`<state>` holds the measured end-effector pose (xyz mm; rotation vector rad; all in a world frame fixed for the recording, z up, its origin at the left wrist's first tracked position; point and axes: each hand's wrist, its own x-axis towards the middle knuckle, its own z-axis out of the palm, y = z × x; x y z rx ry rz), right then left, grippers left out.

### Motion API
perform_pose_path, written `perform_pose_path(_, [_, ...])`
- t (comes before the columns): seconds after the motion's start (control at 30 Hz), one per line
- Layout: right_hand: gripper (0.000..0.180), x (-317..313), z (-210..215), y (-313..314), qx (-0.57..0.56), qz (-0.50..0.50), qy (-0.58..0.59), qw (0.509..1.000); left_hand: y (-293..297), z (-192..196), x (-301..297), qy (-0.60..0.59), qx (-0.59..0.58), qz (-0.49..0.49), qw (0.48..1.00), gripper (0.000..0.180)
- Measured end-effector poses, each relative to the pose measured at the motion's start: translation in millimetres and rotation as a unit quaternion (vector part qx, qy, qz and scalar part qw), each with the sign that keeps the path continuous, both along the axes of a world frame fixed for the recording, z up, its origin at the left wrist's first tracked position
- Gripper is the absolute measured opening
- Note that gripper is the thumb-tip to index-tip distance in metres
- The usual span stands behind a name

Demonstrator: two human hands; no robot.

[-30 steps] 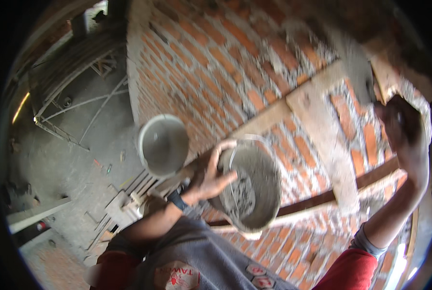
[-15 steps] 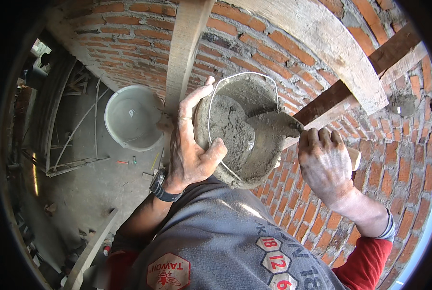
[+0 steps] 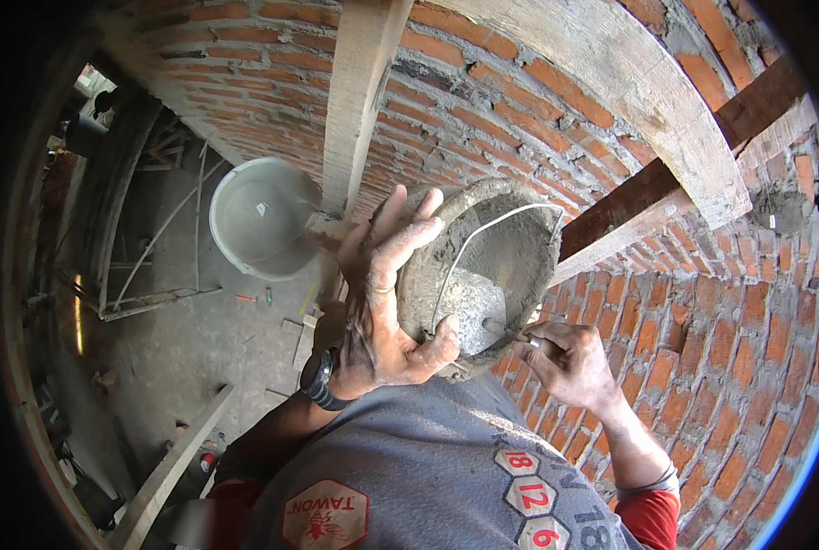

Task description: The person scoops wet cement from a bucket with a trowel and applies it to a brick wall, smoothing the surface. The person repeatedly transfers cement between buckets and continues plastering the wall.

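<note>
Tilted in front of my chest is a mortar-crusted bucket (image 3: 519,243) with a thin wire handle. My left hand (image 3: 382,316) grips it, thumb over the near rim and fingers spread along the outer left side. A metal trowel has its blade (image 3: 472,304) inside the bucket, the flat face smeared with wet grey mortar. Closed around the trowel's handle is my right hand (image 3: 572,365), just outside the bucket's lower right rim. The bucket's bottom is partly hidden behind the blade.
A brick wall (image 3: 712,367) rises ahead and to the right. An upright timber (image 3: 359,110), a curved board (image 3: 648,82) and a dark slanting beam (image 3: 634,206) stand close beyond the bucket. Far below at left are a large pale tub (image 3: 263,261) and thin poles (image 3: 157,243).
The bucket has tipped and shifted slightly right; the mortar heap seen in it before is out of sight. My right hand has moved left and down, bringing the trowel's blade across the bucket's inside.
</note>
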<state>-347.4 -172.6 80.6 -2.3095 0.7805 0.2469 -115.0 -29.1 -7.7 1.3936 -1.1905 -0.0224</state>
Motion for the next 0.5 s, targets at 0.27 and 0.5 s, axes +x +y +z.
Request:
perform_pose_path(0.27, [0.016,-8,-9,0,-0.152,-0.025,0.004,0.988,16,-13,43,0.242,-0.045,-0.065,0.967,0.085])
perform_pose_path(0.5, [0.019,37,59,-9,-0.182,-0.050,-0.008,0.982,21,-25,86,0.317,-0.004,-0.035,0.948,0.082])
